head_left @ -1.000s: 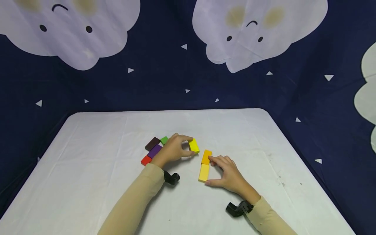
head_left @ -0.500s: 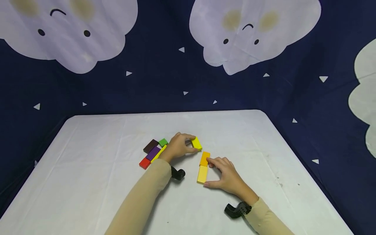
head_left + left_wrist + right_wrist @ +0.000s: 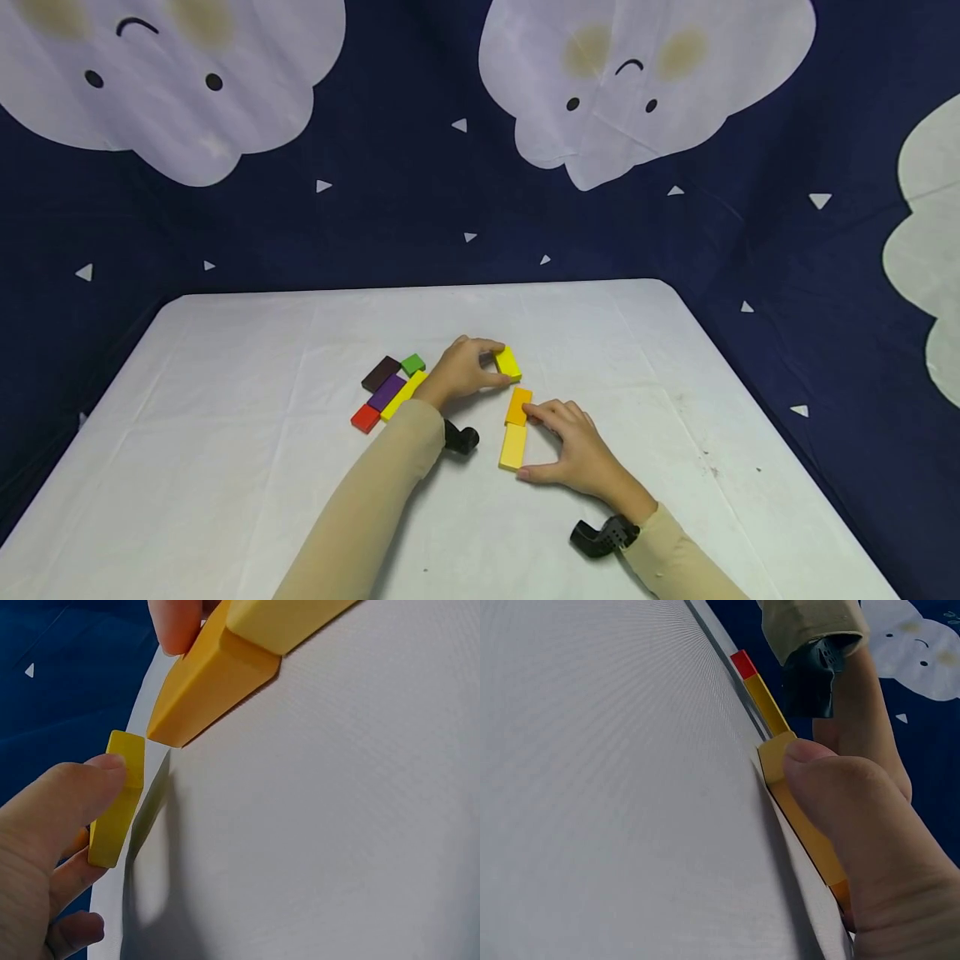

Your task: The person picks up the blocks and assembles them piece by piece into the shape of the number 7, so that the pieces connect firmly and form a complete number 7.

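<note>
My left hand (image 3: 461, 372) pinches a bright yellow block (image 3: 508, 364) between thumb and fingers, just beyond two blocks laid end to end. In the left wrist view that yellow block (image 3: 117, 799) stands over its shadow, close to the end of the orange block (image 3: 214, 675). My right hand (image 3: 581, 446) holds the end-to-end pair from the right side: its thumb is at the near end of the light yellow block (image 3: 512, 447), and a fingertip is on the side of the orange block. The thumb on the light yellow block (image 3: 778, 757) also shows in the right wrist view.
Left of my left hand lie a dark brown block (image 3: 381, 373), a green block (image 3: 412, 364), a purple block (image 3: 387, 392), a red block (image 3: 365, 418) and a long yellow block (image 3: 403, 396). A white cloth covers the table (image 3: 225, 467). A dark blue cloud-patterned curtain (image 3: 405, 225) hangs behind.
My left hand has shifted right with the bright yellow block, uncovering the long yellow block behind it. My right hand stays at the orange and light yellow pair. The head view has shifted slightly.
</note>
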`<act>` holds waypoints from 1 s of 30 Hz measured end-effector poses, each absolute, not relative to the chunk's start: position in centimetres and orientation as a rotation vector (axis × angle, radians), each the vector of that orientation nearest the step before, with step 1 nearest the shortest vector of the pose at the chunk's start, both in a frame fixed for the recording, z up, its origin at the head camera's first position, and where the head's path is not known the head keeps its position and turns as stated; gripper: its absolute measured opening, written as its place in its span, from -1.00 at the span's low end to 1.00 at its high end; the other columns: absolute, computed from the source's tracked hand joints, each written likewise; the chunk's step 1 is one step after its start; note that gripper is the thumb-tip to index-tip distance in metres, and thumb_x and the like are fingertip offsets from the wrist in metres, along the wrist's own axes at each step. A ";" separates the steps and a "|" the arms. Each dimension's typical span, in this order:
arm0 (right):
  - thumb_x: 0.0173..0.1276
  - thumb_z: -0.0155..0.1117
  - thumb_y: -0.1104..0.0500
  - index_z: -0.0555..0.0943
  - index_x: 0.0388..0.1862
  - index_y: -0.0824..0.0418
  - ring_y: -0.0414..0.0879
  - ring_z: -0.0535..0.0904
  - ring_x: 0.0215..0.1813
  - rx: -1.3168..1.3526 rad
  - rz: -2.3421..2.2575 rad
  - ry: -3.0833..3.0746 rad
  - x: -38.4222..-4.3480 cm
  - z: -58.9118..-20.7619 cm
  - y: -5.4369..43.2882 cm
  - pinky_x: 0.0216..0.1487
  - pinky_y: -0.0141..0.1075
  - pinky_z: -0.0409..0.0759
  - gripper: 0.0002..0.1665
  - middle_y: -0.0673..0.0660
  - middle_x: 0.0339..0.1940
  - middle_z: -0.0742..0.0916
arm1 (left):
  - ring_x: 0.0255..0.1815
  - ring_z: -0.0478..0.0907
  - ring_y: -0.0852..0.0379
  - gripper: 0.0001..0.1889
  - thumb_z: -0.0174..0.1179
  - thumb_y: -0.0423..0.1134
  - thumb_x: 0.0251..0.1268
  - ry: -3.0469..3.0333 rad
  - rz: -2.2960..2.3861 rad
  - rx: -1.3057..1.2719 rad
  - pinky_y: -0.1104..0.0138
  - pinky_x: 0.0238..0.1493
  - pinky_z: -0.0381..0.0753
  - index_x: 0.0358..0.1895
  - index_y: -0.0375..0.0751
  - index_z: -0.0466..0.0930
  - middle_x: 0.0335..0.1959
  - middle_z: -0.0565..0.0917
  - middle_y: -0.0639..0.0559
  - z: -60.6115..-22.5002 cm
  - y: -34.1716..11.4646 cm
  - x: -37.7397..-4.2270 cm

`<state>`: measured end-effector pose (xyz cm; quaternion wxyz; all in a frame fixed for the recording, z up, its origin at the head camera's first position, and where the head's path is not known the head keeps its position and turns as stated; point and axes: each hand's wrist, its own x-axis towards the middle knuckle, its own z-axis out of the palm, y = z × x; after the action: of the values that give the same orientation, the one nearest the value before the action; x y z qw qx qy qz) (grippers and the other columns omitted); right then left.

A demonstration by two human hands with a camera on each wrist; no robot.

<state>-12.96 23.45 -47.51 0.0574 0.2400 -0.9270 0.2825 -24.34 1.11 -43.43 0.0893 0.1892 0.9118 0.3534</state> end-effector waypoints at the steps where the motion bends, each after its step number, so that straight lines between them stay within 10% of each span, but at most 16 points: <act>1: -0.12 0.52 -0.46 0.47 0.40 -0.01 -0.29 0.39 0.04 0.730 0.858 -2.810 -13.0 -47.5 23.5 0.08 -0.19 0.33 0.11 -0.19 0.11 0.60 | 0.33 0.42 0.03 -0.35 0.48 0.00 0.09 2.709 1.056 0.557 0.17 0.43 0.33 0.30 -0.03 0.56 0.30 0.59 0.10 -43.4 1.1 -24.3; 30: -0.16 0.50 -0.51 0.49 0.36 -0.10 -0.27 0.39 0.06 0.736 0.805 -2.814 -12.8 -47.3 23.2 0.04 -0.21 0.31 0.09 -0.18 0.23 0.57 | 0.47 0.31 0.04 -0.40 0.35 -0.07 0.27 2.608 0.935 0.647 0.13 0.50 0.24 0.39 0.04 0.46 0.39 0.50 0.11 -43.4 1.9 -24.9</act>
<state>-12.80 23.17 -47.28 0.0617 0.2435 -0.9306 0.2663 -24.92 1.87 -43.44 0.1476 0.2249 0.9066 0.3252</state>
